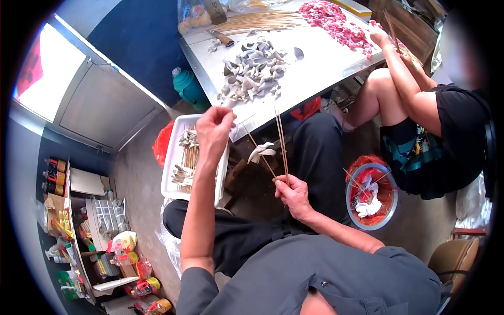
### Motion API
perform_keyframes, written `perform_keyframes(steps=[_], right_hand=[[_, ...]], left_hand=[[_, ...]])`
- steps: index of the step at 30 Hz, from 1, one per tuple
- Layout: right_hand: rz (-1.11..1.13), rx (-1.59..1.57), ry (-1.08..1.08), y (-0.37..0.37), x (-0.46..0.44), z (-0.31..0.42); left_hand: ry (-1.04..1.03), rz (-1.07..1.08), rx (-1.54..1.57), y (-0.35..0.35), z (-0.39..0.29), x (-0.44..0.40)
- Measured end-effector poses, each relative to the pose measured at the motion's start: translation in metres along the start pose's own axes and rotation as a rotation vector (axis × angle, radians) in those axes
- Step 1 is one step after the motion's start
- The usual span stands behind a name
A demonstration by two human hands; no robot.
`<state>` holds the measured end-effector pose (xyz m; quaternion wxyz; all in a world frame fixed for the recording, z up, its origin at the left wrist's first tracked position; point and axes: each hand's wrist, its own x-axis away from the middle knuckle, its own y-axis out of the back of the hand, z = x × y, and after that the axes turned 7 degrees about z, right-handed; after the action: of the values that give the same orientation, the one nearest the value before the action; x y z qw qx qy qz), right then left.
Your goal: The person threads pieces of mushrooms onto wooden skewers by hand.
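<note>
My right hand [295, 197] is closed around several thin wooden skewers [282, 142] below the table edge. One of them leans left and carries pale grey-white slices [262, 152] partway along. My left hand [214, 131] is raised over the table's near left corner, its fingers pinched together; whatever is between the fingertips cannot be made out. Beyond it, a loose pile of grey-white slices [254, 71] lies on the white table [310, 73]. Partly behind my left forearm, a white tray [170, 157] holds loaded skewers [184, 176].
Across the table lie bare skewers [257, 22], a knife [222, 38] and red-pink meat pieces [336, 26]. A co-worker [436, 110] sits at the right holding skewers. A lined bin [371, 197], teal flask [188, 86] and bottle-filled shelves [79, 231] surround my seat.
</note>
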<state>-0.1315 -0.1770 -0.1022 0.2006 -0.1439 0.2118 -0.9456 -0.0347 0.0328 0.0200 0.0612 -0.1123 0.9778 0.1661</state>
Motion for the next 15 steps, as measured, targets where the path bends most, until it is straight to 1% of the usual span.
perform_keyframes(steps=[2, 4, 6, 7, 9, 12, 13, 14, 15], right_hand=[[-0.017, -0.012, 0.002, 0.001, 0.0, -0.001], [-0.022, -0.001, -0.015, 0.002, 0.001, 0.0], [-0.024, 0.014, -0.011, 0.003, 0.003, 0.002], [-0.022, 0.029, -0.008, 0.003, 0.003, 0.002], [-0.024, 0.027, -0.01, 0.004, 0.003, 0.002], [-0.031, 0.022, -0.013, 0.006, 0.004, 0.002], [-0.033, 0.019, -0.012, 0.006, 0.004, 0.002], [-0.036, 0.017, -0.012, 0.006, 0.004, 0.002], [-0.035, 0.018, -0.009, 0.007, 0.004, 0.001]], left_hand=[[-0.231, -0.04, -0.22, -0.011, 0.007, -0.031], [-0.305, -0.001, -0.403, -0.026, 0.011, -0.052], [-0.502, -0.001, -0.672, -0.035, 0.014, -0.069], [-0.504, 0.001, -0.671, -0.037, 0.018, -0.075], [-0.442, 0.015, -0.807, -0.041, 0.028, -0.085], [-0.445, 0.017, -0.882, -0.04, 0.031, -0.091], [-0.459, -0.018, -0.905, -0.038, 0.029, -0.089], [-0.46, -0.015, -0.905, -0.035, 0.028, -0.085], [-0.421, -0.034, -0.806, -0.031, 0.027, -0.08]])
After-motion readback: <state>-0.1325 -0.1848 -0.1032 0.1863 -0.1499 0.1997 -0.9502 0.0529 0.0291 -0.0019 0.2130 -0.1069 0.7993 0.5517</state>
